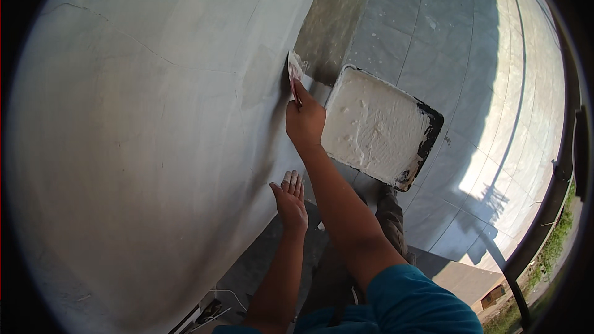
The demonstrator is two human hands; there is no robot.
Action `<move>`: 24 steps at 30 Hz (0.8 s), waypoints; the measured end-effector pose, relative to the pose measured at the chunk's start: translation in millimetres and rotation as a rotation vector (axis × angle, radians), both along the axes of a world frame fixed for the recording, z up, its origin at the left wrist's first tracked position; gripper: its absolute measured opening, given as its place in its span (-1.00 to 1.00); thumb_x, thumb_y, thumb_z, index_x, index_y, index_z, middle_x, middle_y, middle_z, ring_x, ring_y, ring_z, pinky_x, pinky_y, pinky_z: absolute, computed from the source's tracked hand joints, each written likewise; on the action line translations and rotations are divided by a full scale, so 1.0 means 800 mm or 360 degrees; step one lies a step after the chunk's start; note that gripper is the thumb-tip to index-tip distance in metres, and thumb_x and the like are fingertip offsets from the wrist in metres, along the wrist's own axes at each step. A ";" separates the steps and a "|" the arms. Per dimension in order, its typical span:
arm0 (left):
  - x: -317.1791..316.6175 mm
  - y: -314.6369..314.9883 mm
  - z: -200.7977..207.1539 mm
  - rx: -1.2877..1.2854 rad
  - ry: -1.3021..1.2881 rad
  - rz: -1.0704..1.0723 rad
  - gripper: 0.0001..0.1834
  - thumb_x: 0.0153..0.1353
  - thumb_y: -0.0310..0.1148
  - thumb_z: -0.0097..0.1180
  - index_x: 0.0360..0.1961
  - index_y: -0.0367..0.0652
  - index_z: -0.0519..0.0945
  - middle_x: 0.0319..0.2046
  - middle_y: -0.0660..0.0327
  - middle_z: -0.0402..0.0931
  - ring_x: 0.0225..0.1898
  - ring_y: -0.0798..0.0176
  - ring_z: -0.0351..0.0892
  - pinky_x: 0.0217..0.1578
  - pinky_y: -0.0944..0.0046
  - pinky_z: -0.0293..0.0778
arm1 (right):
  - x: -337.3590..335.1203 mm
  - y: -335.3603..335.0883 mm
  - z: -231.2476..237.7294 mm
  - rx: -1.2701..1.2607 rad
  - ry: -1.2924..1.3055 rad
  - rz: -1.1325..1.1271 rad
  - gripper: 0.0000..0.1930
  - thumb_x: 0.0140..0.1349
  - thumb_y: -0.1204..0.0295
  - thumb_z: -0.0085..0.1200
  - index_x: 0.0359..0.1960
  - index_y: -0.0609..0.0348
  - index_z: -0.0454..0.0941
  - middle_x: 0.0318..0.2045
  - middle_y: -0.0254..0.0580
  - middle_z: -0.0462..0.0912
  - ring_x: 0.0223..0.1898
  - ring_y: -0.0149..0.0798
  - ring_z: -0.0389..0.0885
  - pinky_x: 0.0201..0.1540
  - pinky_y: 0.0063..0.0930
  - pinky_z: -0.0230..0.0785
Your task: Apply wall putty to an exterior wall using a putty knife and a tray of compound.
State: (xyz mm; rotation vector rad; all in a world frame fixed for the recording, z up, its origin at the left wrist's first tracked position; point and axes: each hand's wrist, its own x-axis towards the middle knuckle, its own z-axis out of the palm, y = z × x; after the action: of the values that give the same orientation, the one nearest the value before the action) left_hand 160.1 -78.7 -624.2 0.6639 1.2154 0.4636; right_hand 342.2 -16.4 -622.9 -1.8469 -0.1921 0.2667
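The left hand (pixel 291 204) is held empty, palm up, fingers extended and thumb apart; its fingers are whitened by residue, by which a later grip could be made slippery. Ahead and to its right, a putty knife (pixel 293 73) is gripped in the closed right hand (pixel 306 122), its blade held at the wall (pixel 167 148); firm contact cannot be confirmed. The surface could be gouged by a tilted blade edge, and white putty (pixel 377 127) could be dropped from the blade. Just right of the right hand, a black-edged tray (pixel 431 138) of putty is sited close to a trouser leg (pixel 390 216); it could be knocked by a misplaced step. No brand, label or legible writing is found.
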 end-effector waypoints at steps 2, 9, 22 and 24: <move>-0.001 0.009 0.006 0.0143 0.0090 0.0010 -0.14 0.46 0.22 -0.54 0.41 -0.38 0.10 0.42 -0.06 0.10 0.46 0.07 0.06 0.44 0.12 -0.11 | -0.055 -0.010 -0.004 0.0111 0.0071 0.0015 -0.53 0.11 0.54 0.03 0.11 0.03 0.59 -0.23 0.08 0.68 -0.26 0.12 0.66 -0.15 -0.21 0.49; 0.002 0.044 0.061 0.1865 0.0765 -0.0989 -0.55 0.38 -0.25 -0.11 0.17 -0.30 0.49 0.20 0.00 0.46 0.33 -0.02 0.33 0.38 -0.07 0.06 | 0.033 -0.040 -0.009 0.0048 0.0243 -0.0117 -0.56 0.16 0.52 -0.04 0.11 0.12 0.59 -0.41 0.11 0.67 -0.46 -0.12 0.66 -0.31 -0.33 0.47; 0.005 0.106 0.074 0.3048 0.1431 -0.1630 -0.55 0.31 -0.20 -0.01 0.16 -0.14 0.54 0.24 0.18 0.46 0.39 0.08 0.25 0.44 -0.04 -0.47 | 0.051 -0.033 -0.005 0.0011 0.0245 0.0137 -0.56 0.14 0.51 -0.01 0.10 0.07 0.59 -0.40 0.11 0.66 -0.41 0.02 0.68 -0.24 -0.26 0.50; 0.004 0.106 0.069 0.3058 0.1420 -0.1645 -0.55 0.30 -0.22 0.00 0.16 -0.15 0.54 0.24 0.17 0.46 0.40 0.07 0.24 0.44 -0.08 -0.50 | 0.017 -0.013 -0.013 0.0007 -0.0039 0.0128 -0.56 0.13 0.48 0.02 0.10 0.06 0.59 -0.35 0.13 0.66 -0.34 0.09 0.67 -0.21 -0.20 0.49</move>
State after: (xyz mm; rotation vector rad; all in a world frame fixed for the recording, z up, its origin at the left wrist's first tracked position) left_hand 163.1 6.2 -568.7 3.1723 0.6189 0.2964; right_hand 355.9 -26.9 -633.5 -1.8410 -0.2842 0.2991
